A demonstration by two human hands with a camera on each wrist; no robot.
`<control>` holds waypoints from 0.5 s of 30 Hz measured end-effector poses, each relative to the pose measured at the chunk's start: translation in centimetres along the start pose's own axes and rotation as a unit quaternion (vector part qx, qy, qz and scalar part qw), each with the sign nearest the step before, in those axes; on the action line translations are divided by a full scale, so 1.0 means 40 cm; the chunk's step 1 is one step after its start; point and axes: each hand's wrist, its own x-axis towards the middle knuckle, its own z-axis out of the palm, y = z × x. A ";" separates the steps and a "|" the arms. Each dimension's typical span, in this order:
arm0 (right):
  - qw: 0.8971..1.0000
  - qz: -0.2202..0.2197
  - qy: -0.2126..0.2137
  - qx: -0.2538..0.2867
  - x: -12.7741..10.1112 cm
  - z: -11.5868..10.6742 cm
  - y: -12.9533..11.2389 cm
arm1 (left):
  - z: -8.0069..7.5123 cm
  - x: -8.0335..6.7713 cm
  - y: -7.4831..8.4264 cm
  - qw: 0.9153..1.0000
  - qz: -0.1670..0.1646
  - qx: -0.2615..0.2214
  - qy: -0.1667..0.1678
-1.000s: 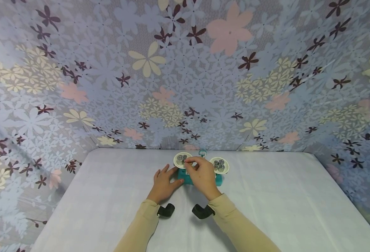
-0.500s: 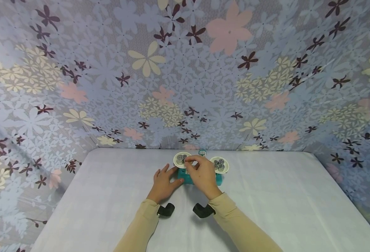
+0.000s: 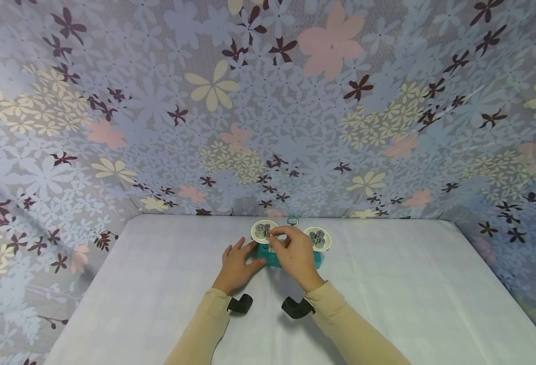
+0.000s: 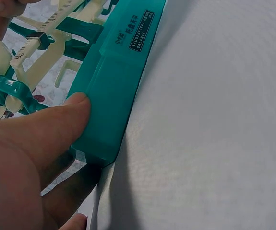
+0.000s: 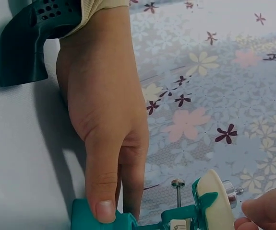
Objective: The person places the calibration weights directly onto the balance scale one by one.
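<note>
The left hand (image 3: 237, 267) is bracing the teal plastic balance scale (image 3: 274, 256), thumb (image 4: 56, 120) flat against its base. Just beyond, the right hand (image 3: 295, 255) is pinching a small metal weight (image 3: 268, 233) over the cream left pan (image 3: 263, 230); only the head view shows this.

- Head view: looks forward and down from above my forearms, taking in the whole table (image 3: 386, 304) up to its far edge, with the flowered backdrop (image 3: 295, 101) beyond; moderate distance.
- Left wrist view: very close, low over the table, facing the teal balance scale (image 4: 114, 81) past my left hand (image 4: 27, 163).
- Right wrist view: close, facing across to my left hand (image 5: 104, 120).
- All three views share the scale.
</note>
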 end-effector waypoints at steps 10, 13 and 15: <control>1.000 0.008 -0.012 0.005 -0.023 -0.024 0.012 | 0.005 -0.005 -0.001 1.000 0.004 0.003 0.008; 1.000 0.010 -0.013 -0.001 -0.031 -0.035 0.014 | 0.006 -0.007 -0.001 1.000 0.005 -0.003 0.008; 1.000 0.003 -0.011 -0.005 -0.035 -0.042 0.018 | 0.007 -0.007 -0.003 1.000 0.003 -0.005 0.006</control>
